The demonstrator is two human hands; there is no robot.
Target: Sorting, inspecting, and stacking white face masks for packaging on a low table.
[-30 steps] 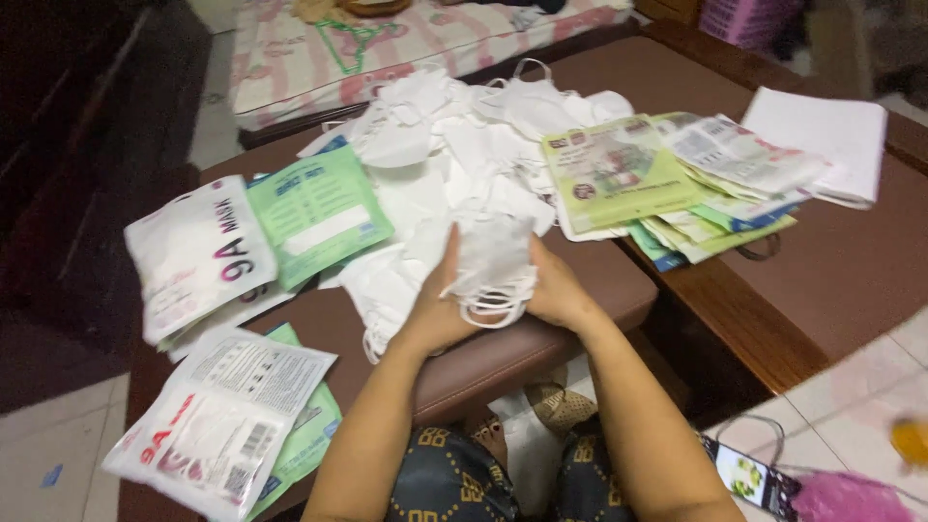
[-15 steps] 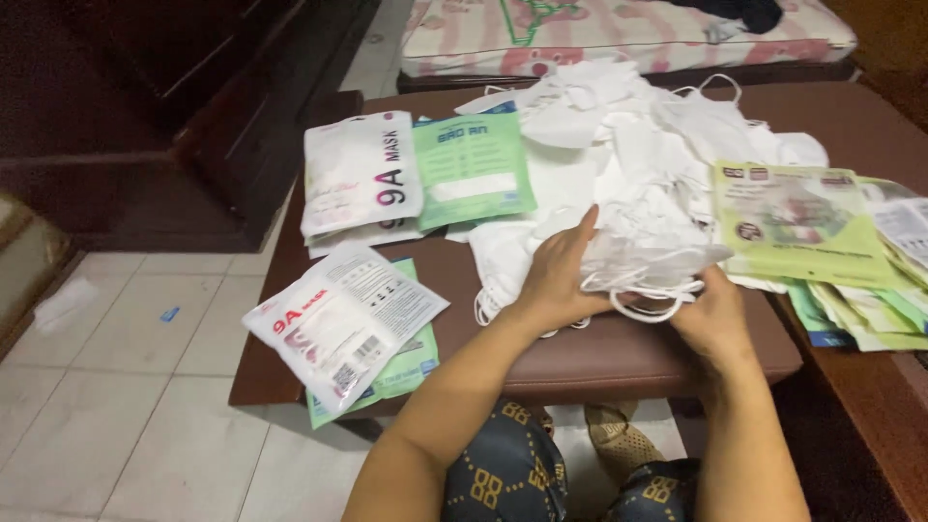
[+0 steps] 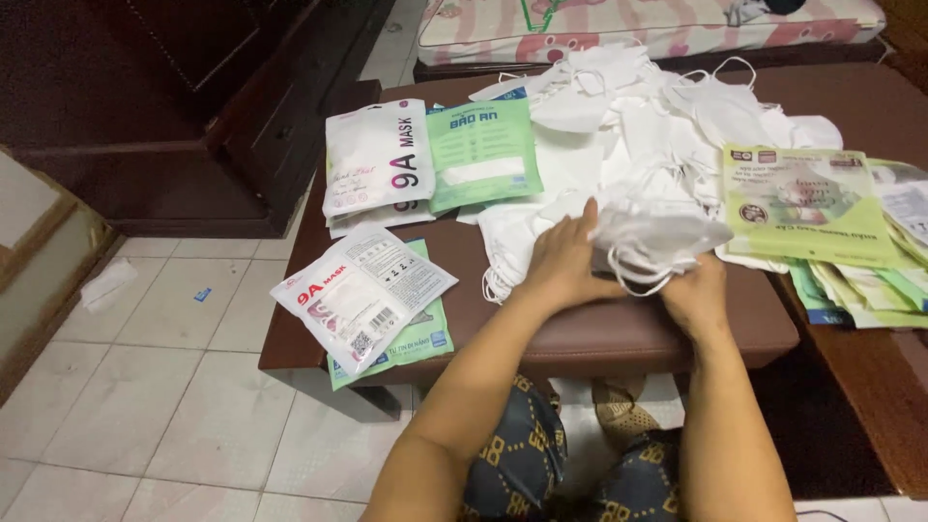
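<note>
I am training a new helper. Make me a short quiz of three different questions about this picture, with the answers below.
1. True or false: both hands hold one bundle of white face masks.
2. Which packet lies nearest the front left corner of the brown table? A) a green packet alone B) a white packet lying on a green one C) a yellow leaflet
3. Fill in: the loose masks are piled at the ____ of the table.

Key
1. True: the left hand and right hand grip the mask bundle.
2. B: white packet on the green one.
3. Middle: the pile on the table.
</note>
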